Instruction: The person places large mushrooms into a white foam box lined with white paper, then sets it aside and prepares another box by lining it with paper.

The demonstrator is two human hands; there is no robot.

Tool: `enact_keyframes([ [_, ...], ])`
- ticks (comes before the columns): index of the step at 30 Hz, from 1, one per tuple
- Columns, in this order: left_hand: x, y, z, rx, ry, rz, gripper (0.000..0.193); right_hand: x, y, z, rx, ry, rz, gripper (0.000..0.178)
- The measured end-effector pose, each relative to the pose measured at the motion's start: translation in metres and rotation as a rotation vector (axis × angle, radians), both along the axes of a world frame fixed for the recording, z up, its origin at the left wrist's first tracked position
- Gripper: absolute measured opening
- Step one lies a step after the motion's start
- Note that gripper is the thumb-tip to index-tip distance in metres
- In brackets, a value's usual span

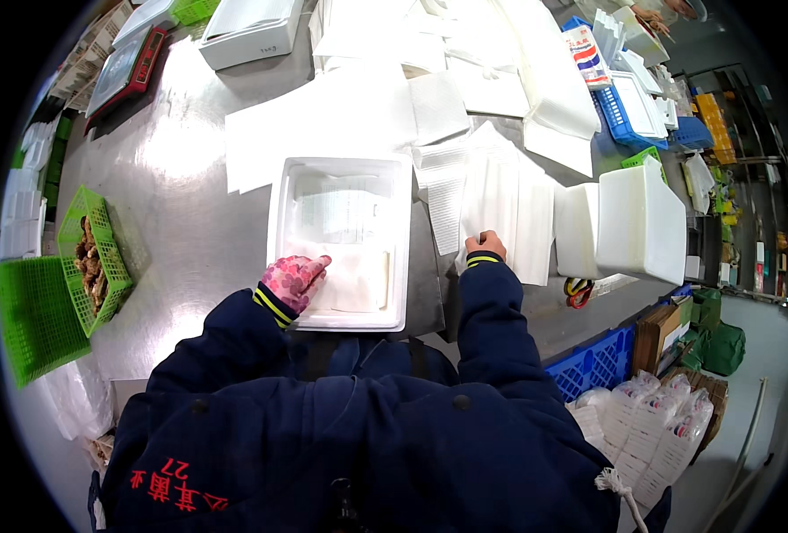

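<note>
In front of me on the metal table stands a white foam box, with a white paper sheet lying inside it. My left hand, in a pink patterned glove, rests over the box's near left part. Its fingers are stretched out on the sheet. To the right of the box lies a stack of white paper sheets. My bare right hand is at the stack, its fingers bent and closed on the edge of a sheet. The fingertips are partly hidden.
A green basket of brown mushroom-like pieces stands at the left edge. White foam pieces and red-handled scissors lie on the right. Farther off are a red scale, another foam box, a blue basket and another person's hand.
</note>
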State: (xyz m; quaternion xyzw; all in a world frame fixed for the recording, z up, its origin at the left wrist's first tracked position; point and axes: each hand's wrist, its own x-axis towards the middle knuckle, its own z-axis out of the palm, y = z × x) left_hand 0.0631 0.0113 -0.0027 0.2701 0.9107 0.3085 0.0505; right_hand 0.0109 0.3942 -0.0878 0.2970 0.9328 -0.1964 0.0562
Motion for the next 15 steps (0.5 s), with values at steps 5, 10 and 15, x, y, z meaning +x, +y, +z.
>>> enact_keyframes([
  [5, 0.002, -0.002, -0.005, -0.018, 0.011, 0.023, 0.024, -0.009, -0.001, 0.02, -0.053, -0.118, 0.052, 0.03],
  [10, 0.004, -0.001, -0.002, 0.011, 0.05, 0.038, 0.023, -0.018, 0.009, 0.018, -0.154, -0.231, 0.04, 0.029],
  [15, 0.001, -0.002, -0.006, -0.059, -0.041, 0.009, 0.027, -0.021, 0.032, 0.013, -0.408, -0.182, 0.047, 0.027],
])
